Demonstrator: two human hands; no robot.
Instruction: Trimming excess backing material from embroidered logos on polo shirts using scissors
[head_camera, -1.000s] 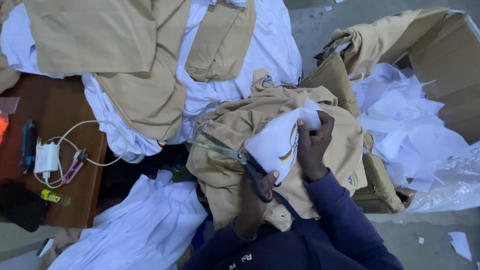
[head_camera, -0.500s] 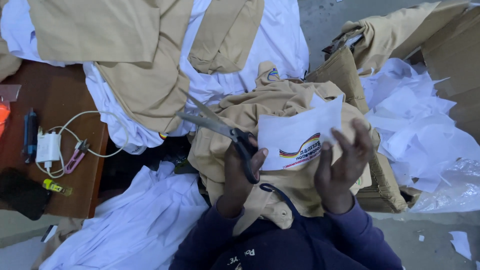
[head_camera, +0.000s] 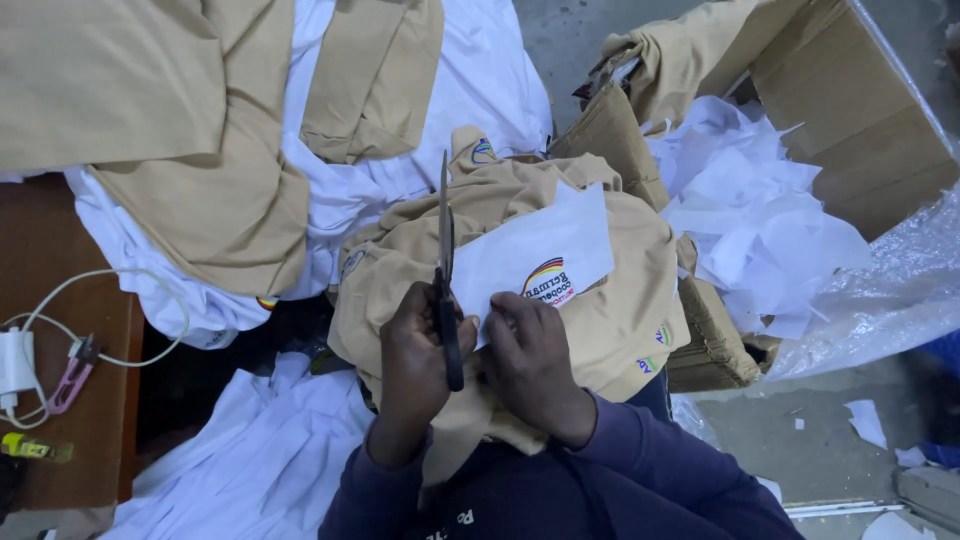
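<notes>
Two hands work over a tan garment. Left hand is clenched around scissors, blades pointing to 12 o'clock. Right hand pinches a white printed sheet, extending toward 1 o'clock.

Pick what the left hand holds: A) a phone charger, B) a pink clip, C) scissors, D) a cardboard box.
C: the left hand grips scissors, blades pointing up beside the white sheet that the right hand pinches.
</notes>
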